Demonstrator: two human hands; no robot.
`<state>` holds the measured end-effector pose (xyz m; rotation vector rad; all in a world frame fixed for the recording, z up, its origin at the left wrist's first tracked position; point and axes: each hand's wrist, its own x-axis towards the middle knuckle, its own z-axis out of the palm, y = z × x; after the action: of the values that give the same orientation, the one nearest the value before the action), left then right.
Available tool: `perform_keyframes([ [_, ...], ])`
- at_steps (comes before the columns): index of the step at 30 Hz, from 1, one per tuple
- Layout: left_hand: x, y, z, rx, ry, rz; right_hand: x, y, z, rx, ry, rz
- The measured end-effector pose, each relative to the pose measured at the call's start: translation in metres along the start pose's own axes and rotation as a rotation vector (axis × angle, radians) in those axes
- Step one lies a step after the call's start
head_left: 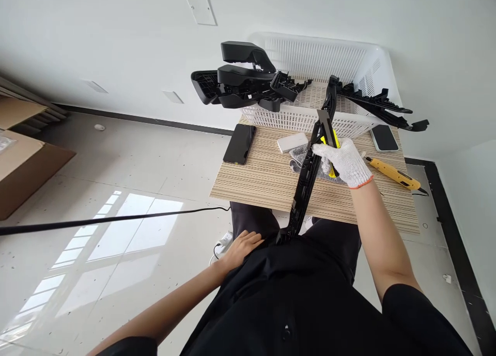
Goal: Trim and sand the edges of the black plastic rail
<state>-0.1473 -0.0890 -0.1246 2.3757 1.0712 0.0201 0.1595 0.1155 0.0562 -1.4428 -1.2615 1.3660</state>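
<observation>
My right hand (344, 161), in a white knit glove with an orange cuff, is closed around a yellow and black utility knife (328, 134) whose broad blade points up and away from me. Its fingertips are beside a long black plastic trim part (304, 190) and seem to touch it. That part slants from my lap over the table edge up to the basket rim. My bare left hand (244, 246) lies flat on my left thigh, fingers stretched out, holding nothing. Under the trim part and the glove, a crumpled grey cloth (298, 155) is partly hidden.
A white plastic basket (294, 119) at the table's back holds several black plastic parts (248, 77). On the wood-grain table (263, 183) lie a black tablet (239, 144), a white box (292, 142), a phone (384, 138) and a yellow corded tool (395, 174). A cardboard box (34, 170) stands left.
</observation>
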Motion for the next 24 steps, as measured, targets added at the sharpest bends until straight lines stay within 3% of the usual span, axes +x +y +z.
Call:
perform_keyframes([
  [4, 0.032, -0.013, -0.011, 0.212, 0.093, -0.037, 0.000, 0.001, 0.000, -0.033, -0.004, -0.023],
  [8, 0.066, -0.018, -0.014, 0.241, 0.095, -0.166, 0.004, 0.002, 0.002, -0.030, 0.003, -0.048],
  [11, 0.069, -0.016, -0.018, 0.210, 0.091, -0.161, 0.007, 0.002, 0.006, -0.019, 0.002, -0.051],
  [13, 0.060, -0.015, -0.027, 0.085, 0.011, -0.099, 0.008, 0.001, 0.008, -0.005, 0.005, -0.055],
  [15, 0.050, -0.015, -0.045, -0.135, -0.130, -0.092, 0.009, 0.000, 0.009, 0.006, -0.002, -0.070],
  [17, 0.041, -0.016, -0.067, -0.320, -0.203, -0.194, 0.009, -0.001, 0.007, 0.005, -0.013, -0.081],
  [18, 0.039, -0.015, -0.080, -0.386, -0.214, -0.251, 0.009, -0.001, 0.006, 0.006, -0.014, -0.078],
  [21, 0.034, -0.004, -0.115, -0.446, -0.077, -0.395, 0.008, 0.000, 0.001, 0.016, 0.018, -0.054],
  [24, 0.032, 0.015, -0.139, -0.540, -0.144, -0.384, 0.007, -0.001, -0.004, 0.019, 0.031, -0.042],
])
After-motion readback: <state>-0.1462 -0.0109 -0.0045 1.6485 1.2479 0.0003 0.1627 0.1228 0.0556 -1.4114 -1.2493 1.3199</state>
